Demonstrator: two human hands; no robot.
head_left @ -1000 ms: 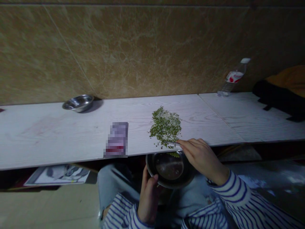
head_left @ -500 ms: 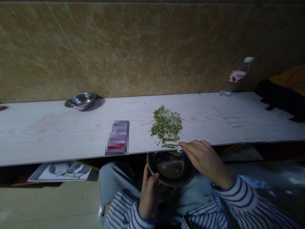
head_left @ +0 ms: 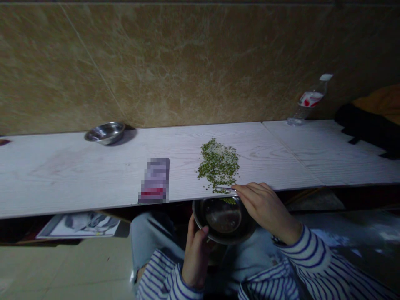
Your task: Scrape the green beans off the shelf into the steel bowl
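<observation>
My left hand (head_left: 197, 250) is closed on the rim of a metal bowl (head_left: 200, 227), tilted just below the table's front edge. Some green beans lie inside the bowl near its far rim. In my right hand (head_left: 265, 208) is a metal spoon (head_left: 223, 189), held by its handle above the bowl. The spoon's head touches the near end of a spread of small green beans, which look like mung beans (head_left: 217, 164), on the white table (head_left: 181, 146). My right hand partly hides the bowl's right side.
A second metal bowl (head_left: 106, 133) stands by the wall at the left. A pixelated flat object (head_left: 154, 181) lies near the front edge. At the back right are a plastic bottle (head_left: 309, 102) and dark cloth (head_left: 368, 125). An open drawer (head_left: 84, 225) sits under the table.
My right hand has shifted slightly left with the spoon, whose head has moved a little over the near beans. The left hand and the bowl stay in place.
</observation>
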